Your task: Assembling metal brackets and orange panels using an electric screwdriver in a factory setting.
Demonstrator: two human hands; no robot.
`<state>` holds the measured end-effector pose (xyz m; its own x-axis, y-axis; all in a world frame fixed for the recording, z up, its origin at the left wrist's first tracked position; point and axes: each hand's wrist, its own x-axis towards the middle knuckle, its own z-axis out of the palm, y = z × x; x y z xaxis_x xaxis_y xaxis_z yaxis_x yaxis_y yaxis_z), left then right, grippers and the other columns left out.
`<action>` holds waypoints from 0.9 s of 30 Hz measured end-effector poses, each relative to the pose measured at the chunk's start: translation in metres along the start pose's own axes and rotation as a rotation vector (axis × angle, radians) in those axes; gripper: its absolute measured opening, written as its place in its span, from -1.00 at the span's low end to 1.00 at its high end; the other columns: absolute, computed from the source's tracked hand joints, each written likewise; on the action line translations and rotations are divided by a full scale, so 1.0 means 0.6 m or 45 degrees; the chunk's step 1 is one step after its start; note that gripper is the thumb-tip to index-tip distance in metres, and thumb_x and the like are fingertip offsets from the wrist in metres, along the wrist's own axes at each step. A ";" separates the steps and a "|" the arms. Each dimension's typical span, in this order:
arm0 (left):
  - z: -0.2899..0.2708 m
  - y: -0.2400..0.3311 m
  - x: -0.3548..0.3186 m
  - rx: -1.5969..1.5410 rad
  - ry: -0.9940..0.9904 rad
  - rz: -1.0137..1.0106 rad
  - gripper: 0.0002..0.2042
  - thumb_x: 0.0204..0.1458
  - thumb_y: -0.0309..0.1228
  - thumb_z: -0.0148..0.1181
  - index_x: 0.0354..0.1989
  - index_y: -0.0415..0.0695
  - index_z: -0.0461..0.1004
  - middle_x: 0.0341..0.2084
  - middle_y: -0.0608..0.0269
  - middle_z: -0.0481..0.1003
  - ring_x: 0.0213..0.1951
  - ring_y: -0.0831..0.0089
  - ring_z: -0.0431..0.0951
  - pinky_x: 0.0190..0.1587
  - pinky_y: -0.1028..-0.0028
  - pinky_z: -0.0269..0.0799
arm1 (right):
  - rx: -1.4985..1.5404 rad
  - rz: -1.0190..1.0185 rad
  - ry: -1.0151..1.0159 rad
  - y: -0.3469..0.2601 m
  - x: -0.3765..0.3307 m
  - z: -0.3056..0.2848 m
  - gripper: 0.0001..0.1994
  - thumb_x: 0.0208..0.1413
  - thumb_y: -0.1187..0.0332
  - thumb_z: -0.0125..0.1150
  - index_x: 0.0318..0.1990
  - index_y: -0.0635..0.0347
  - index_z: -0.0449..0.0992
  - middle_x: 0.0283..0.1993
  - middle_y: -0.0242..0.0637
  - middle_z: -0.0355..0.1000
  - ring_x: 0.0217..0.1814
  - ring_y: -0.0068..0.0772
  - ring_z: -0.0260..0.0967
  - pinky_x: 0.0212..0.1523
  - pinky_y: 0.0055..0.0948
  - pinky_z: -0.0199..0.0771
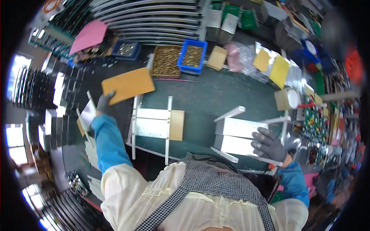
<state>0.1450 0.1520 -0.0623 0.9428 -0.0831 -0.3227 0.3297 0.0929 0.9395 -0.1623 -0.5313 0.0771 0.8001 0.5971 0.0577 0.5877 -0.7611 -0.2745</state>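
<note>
The dark green table filled the middle of the frame, and you had laid your work across it in a row, seemingly so that each piece stayed within one arm's reach. At lower right sat the white metal assembly, two flat box-like panels side by side with thin white rails sticking out past their ends. Your right hand, in a grey glove, lay on its near right corner with the fingers spread flat over the top panel. That was a pressing hold rather than a pinch, the grip open and resting, probably to keep the piece from sliding.

Left of centre lay a second white frame, two upright rails crossed by a pale panel, with a tan board tucked at its right edge. Nothing touched it.

Your left hand was stretched toward the upper left of the frame, the grip closed on the lower left corner of a brown cardboard sheet. You held it tilted and lifted off the table, by its edge only. The sheet looked plain, flat, rectangular and unprinted.

At upper centre stood a brown tray and a blue bin, both full of small brass-coloured fasteners and set just beyond the work. To the right of them were yellow packets.
</note>
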 end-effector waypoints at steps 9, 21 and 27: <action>0.075 0.103 -0.123 -0.021 0.188 0.256 -0.48 0.16 -0.30 0.21 0.22 -0.32 0.28 0.02 0.05 0.48 0.04 0.26 0.52 0.11 0.27 0.47 | 0.079 -0.003 0.082 0.008 -0.017 0.012 -0.68 0.04 0.21 0.28 -0.04 0.03 0.53 0.29 -0.34 0.33 0.38 -0.16 0.20 0.26 -0.16 0.32; 0.716 -0.006 -0.015 -0.224 -0.665 -0.327 -0.55 0.09 -0.41 0.26 0.14 -0.28 0.37 -0.06 0.06 0.53 -0.05 0.23 0.57 0.05 0.28 0.49 | 0.117 -0.026 0.193 0.018 -0.030 0.029 -0.68 -0.01 0.25 0.31 -0.08 0.09 0.55 0.28 -0.32 0.35 0.39 -0.14 0.20 0.26 -0.17 0.33; 0.818 -0.137 0.038 -0.037 -0.649 -0.589 -0.54 0.05 -0.35 0.33 0.10 -0.28 0.41 -0.10 0.10 0.54 -0.07 0.21 0.56 -0.01 0.29 0.46 | 0.146 -0.064 0.195 0.024 -0.032 0.037 -0.65 0.05 0.19 0.27 0.00 0.02 0.51 0.35 -0.31 0.28 0.42 -0.13 0.15 0.27 -0.12 0.29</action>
<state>0.1157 -0.3444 -0.0903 0.5669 -0.5761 -0.5889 0.7009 -0.0384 0.7123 -0.1717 -0.5483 0.0510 0.7843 0.5813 0.2166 0.6166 -0.6924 -0.3747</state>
